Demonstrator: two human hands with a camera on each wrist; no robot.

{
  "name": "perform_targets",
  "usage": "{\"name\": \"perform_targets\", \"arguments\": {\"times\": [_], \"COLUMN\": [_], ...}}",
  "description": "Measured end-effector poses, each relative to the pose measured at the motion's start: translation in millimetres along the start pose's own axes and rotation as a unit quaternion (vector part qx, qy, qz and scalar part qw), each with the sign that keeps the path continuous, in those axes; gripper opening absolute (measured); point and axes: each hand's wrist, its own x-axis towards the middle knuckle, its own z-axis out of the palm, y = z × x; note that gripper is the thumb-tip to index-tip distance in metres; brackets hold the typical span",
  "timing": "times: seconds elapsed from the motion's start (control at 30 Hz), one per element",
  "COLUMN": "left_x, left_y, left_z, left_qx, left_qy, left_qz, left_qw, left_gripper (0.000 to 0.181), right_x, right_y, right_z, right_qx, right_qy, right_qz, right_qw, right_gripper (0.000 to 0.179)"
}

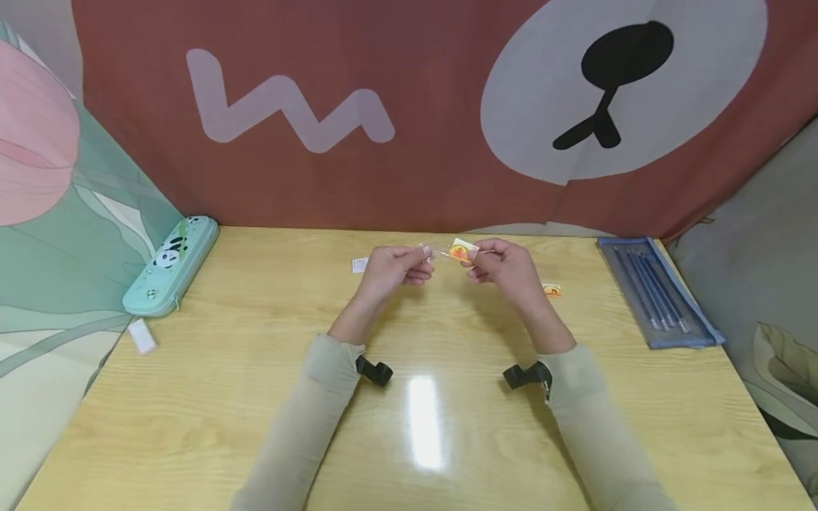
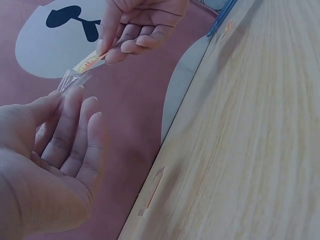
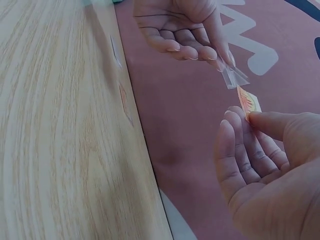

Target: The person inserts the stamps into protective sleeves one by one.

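Both hands are raised over the far part of the table, close together. The left hand [image 1: 399, 266] pinches a small clear plastic wrapper [image 2: 73, 80] between thumb and index finger. Opposite it, the right hand [image 1: 508, 266] pinches a small yellow-and-orange printed paper piece [image 1: 461, 250] between thumb and fingers. Its end meets the wrapper's edge in the left wrist view, while the right wrist view shows the wrapper [image 3: 234, 77] just above the paper piece [image 3: 248, 102]. The other fingers of each hand are loosely bent.
A small white printed piece [image 1: 359, 265] lies beside the left hand, and an orange-and-white one [image 1: 552, 290] near the right wrist. A mint panda pencil case [image 1: 172, 266] and a white eraser-like block [image 1: 142, 336] sit at left. At right lies a blue-edged mesh pouch [image 1: 623, 284] holding several pens.
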Motion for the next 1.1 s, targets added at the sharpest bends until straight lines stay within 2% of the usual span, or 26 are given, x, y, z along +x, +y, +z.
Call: {"name": "perform_targets", "arguments": {"times": [0.1,0.2,0.4,0.57,1.1], "left_x": [6.7,8.2,6.2,3.2,3.1], "left_y": [8.8,11.3,9.8,6.6,4.1], "left_z": [1.7,1.6,0.7,1.7,1.4], "left_qx": [-0.004,-0.007,-0.010,-0.002,-0.016], "left_qy": [-0.008,-0.011,-0.007,-0.009,-0.007], "left_qz": [0.012,0.007,0.007,-0.005,-0.009], "left_qw": [0.9999,0.9999,0.9999,0.9999,0.9998], "left_gripper": [0.038,0.040,0.035,0.031,0.033], "right_x": [5.9,7.3,5.7,2.1,1.5], "right_y": [-6.3,-8.2,-8.9,-6.5,-3.1], "right_z": [-4.7,-6.7,-4.1,-1.7,0.7], "right_qx": [-0.001,-0.001,0.001,0.003,-0.001], "right_qy": [0.007,0.008,0.012,0.027,0.033], "right_qz": [-0.012,-0.010,-0.022,-0.029,-0.035], "right_qw": [0.9999,0.9999,0.9997,0.9992,0.9989], "right_gripper": [0.024,0.023,0.018,0.015,0.016]}}
